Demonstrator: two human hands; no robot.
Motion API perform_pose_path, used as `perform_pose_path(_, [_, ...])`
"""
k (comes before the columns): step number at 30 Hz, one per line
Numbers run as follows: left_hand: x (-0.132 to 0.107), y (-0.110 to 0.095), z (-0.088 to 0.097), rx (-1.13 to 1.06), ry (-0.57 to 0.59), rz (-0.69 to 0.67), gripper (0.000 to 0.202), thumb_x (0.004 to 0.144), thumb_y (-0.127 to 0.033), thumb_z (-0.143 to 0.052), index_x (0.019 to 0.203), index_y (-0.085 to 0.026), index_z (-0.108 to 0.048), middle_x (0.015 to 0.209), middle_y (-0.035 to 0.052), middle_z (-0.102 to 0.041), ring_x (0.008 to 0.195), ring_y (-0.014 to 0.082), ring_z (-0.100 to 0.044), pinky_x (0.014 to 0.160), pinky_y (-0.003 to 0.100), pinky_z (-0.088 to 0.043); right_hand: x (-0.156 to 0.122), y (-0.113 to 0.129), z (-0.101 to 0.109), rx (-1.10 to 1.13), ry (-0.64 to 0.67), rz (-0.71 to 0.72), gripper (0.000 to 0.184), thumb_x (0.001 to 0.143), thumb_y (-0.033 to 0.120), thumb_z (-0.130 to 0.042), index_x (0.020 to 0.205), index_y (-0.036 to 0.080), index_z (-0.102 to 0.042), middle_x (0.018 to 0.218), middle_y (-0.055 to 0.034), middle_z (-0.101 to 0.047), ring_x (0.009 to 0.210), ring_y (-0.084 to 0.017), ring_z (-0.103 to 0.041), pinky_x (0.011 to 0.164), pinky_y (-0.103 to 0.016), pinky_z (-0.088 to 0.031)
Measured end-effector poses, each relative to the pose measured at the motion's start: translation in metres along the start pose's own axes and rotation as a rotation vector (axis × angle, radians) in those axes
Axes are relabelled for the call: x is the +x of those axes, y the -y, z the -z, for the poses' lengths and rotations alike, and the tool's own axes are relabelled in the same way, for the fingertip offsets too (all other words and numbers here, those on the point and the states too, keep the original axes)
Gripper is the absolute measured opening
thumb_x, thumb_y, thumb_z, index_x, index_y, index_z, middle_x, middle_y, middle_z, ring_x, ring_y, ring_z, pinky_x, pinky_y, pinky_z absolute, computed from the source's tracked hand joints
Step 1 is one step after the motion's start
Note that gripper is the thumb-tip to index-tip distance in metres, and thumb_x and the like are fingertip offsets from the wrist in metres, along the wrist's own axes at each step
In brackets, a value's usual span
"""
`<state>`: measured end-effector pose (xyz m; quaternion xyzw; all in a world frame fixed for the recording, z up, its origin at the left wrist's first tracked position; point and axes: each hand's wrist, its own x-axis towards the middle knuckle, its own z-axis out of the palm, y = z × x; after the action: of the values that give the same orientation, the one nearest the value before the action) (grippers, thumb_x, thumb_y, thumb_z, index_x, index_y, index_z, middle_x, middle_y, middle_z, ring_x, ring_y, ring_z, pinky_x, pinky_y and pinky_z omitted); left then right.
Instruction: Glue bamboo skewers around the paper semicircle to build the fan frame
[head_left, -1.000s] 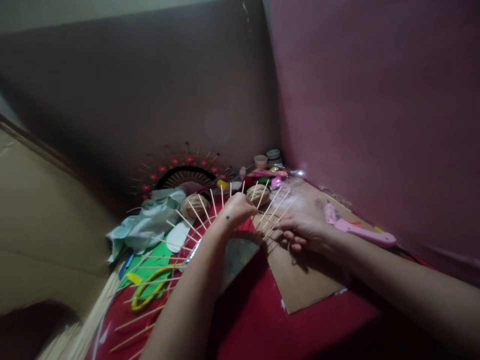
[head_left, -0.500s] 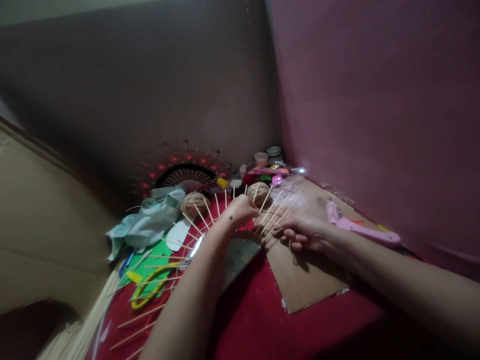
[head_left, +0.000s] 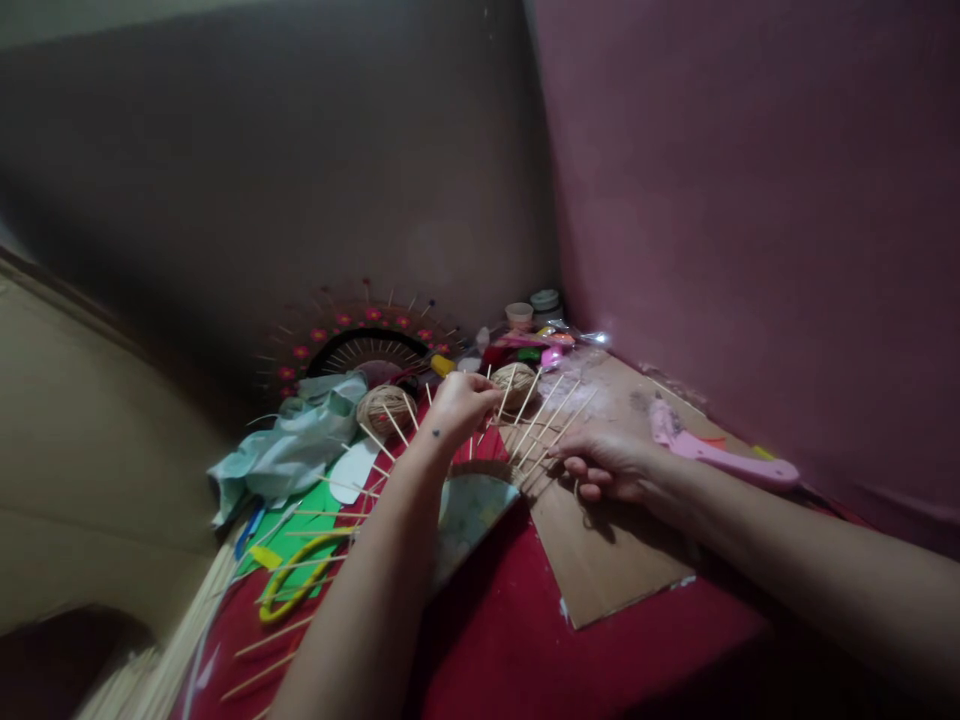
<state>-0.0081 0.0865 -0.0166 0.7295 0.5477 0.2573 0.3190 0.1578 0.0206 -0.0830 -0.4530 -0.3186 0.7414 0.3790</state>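
A round disc (head_left: 476, 510) with thin wooden sticks (head_left: 551, 410) fanning out from its rim lies on the red cloth (head_left: 510, 640). My left hand (head_left: 457, 400) is raised over the upper sticks with its fingertips pinched, apparently on a thin strand of twine; the strand is too fine to see clearly. My right hand (head_left: 607, 462) lies on the right side of the fan, fingers curled over the bases of the sticks and holding them down on a cardboard sheet (head_left: 615, 560). Two twine balls (head_left: 379, 405) (head_left: 514, 378) sit just behind the fan.
A pink glue gun (head_left: 712, 460) lies by the right wall. Yellow scissors (head_left: 300, 580), green paper and a pale cloth (head_left: 292, 445) are on the left. A finished stick ornament (head_left: 360, 335) leans on the back wall, with small cups (head_left: 519, 315) in the corner. Loose sticks (head_left: 150, 670) are piled bottom left.
My left hand has moved up and to the left, away from the right-hand sticks. My right hand has stayed on the sticks.
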Motion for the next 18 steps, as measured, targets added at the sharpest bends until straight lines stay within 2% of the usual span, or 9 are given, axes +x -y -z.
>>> perform_pose_path(6, [-0.004, -0.005, 0.012, 0.045, -0.252, -0.159, 0.024, 0.073, -0.036, -0.051, 0.067, -0.013, -0.058, 0.047, -0.0032, -0.049, 0.039, 0.0059, -0.042, 0.043, 0.019, -0.033, -0.001, 0.001, -0.001, 0.009, 0.021, 0.01, 0.022, 0.078, 0.01, -0.046, 0.057, 0.014, -0.047, 0.035, 0.0072, -0.041, 0.025, 0.0, -0.02, 0.029, -0.015, -0.027])
perform_pose_path(9, [-0.006, -0.008, 0.012, 0.126, -0.314, -0.201, 0.033, 0.077, -0.043, -0.046, 0.065, -0.014, -0.056, 0.046, -0.0022, -0.05, 0.043, 0.0075, -0.044, 0.046, 0.02, -0.033, -0.002, 0.0, -0.001, 0.0, 0.026, 0.036, 0.021, 0.078, 0.009, -0.045, 0.058, 0.015, -0.046, 0.034, 0.0074, -0.041, 0.025, -0.001, -0.02, 0.028, -0.015, -0.028])
perform_pose_path(12, [-0.008, -0.01, 0.005, 0.206, -0.283, -0.201, 0.033, 0.077, -0.045, -0.047, 0.064, -0.015, -0.054, 0.048, -0.0017, -0.051, 0.045, 0.0083, -0.045, 0.048, 0.021, -0.034, -0.002, -0.001, 0.0, -0.004, 0.025, 0.045, 0.02, 0.078, 0.009, -0.045, 0.059, 0.015, -0.046, 0.035, 0.0079, -0.041, 0.025, -0.001, -0.022, 0.028, -0.015, -0.03])
perform_pose_path(18, [-0.007, -0.008, -0.01, 0.361, -0.103, -0.224, 0.013, 0.071, -0.028, -0.054, 0.067, -0.016, -0.055, 0.057, -0.0003, -0.057, 0.05, 0.0093, -0.049, 0.05, 0.021, -0.033, 0.001, -0.002, 0.001, -0.026, 0.035, 0.075, 0.02, 0.076, 0.011, -0.049, 0.056, 0.014, -0.045, 0.036, 0.0074, -0.043, 0.025, -0.001, -0.022, 0.028, -0.015, -0.029])
